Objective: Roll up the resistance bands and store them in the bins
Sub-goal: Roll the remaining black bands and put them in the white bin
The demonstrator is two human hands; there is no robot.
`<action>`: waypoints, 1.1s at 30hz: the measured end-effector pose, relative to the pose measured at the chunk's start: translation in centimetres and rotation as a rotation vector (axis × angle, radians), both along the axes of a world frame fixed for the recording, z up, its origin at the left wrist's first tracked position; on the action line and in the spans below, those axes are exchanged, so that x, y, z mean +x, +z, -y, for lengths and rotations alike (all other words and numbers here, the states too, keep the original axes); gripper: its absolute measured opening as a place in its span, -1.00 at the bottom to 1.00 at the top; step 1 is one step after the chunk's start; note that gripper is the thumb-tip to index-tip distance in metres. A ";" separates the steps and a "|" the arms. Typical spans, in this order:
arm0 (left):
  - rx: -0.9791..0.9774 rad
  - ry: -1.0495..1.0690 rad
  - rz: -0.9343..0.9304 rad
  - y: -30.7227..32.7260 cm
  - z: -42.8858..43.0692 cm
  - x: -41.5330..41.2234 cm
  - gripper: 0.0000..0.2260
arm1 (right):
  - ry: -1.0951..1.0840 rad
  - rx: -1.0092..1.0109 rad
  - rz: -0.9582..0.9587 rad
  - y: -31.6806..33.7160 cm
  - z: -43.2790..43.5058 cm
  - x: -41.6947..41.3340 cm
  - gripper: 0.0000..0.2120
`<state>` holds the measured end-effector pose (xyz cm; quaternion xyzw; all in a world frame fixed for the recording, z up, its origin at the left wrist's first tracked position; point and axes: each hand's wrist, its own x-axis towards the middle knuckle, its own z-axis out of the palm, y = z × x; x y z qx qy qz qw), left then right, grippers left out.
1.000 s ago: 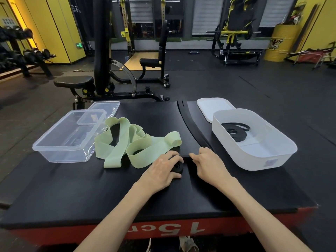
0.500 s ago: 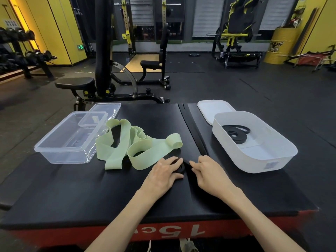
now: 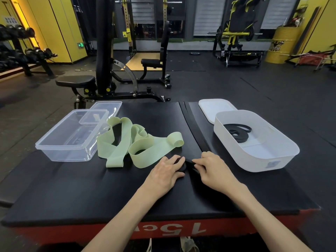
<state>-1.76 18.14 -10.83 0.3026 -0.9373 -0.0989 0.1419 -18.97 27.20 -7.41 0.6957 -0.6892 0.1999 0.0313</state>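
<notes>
Narrow black rubber resistance band (image 3: 182,166), part-coiled on the black padded platform (image 3: 72,188) near the white plastic bin (image 3: 258,162). The coil is gripped under the curled left hand (image 3: 164,174); its tail is pinched by the right hand (image 3: 214,170). If tension is lost, the coil could be unwound

Left hand (image 3: 166,172) and right hand (image 3: 215,170) lie close together, fingers curled.

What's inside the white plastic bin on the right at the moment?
One loosely coiled black resistance band lies in the white plastic bin, toward its far end. The near floor looks bare, though the front wall covers its nearest strip.
</notes>
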 end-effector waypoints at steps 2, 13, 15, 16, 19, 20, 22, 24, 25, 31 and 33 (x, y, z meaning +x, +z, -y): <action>-0.012 0.012 0.028 0.1 -0.1 -0.1 -0.53 | 0.012 0.009 -0.005 -0.3 -0.2 0.3 -0.84; 0.171 0.112 -0.303 1.0 0.0 0.1 -0.52 | 0.074 -0.127 -0.027 -1.4 -0.7 2.7 -0.91; 0.186 0.158 -0.330 0.7 -0.2 0.4 -0.53 | 0.085 -0.129 -0.037 -1.6 -0.4 2.6 -0.90; 0.195 0.190 -0.348 0.6 -0.3 0.6 -0.54 | 0.092 -0.129 -0.042 -1.7 -0.1 2.6 -0.88; 0.202 0.249 -0.353 0.7 -0.6 1.2 -0.56 | 0.111 -0.136 -0.053 -1.8 0.6 3.0 -0.88; 0.200 0.253 -0.341 0.8 -0.7 1.3 -0.56 | 0.114 -0.135 -0.044 -1.9 0.7 3.0 -0.87; 0.192 0.245 -0.344 0.7 -0.8 1.5 -0.54 | 0.116 -0.131 -0.037 -2.0 0.7 2.8 -0.83; 0.188 0.223 -0.355 0.3 -1.0 1.5 -0.50 | 0.112 -0.120 -0.046 -1.9 0.5 2.3 -0.77; 0.183 0.208 -0.347 0.2 -1.1 1.6 -0.49 | 0.107 -0.112 -0.062 -1.8 0.6 2.1 -0.75; 0.145 0.169 -0.283 0.0 -0.9 1.7 -0.47 | 0.075 -0.076 -0.253 -1.5 1.1 1.7 -0.60; 0.147 0.178 -0.285 -0.2 -0.9 1.6 -0.47 | 0.074 -0.082 -0.258 -1.6 0.9 1.9 -0.61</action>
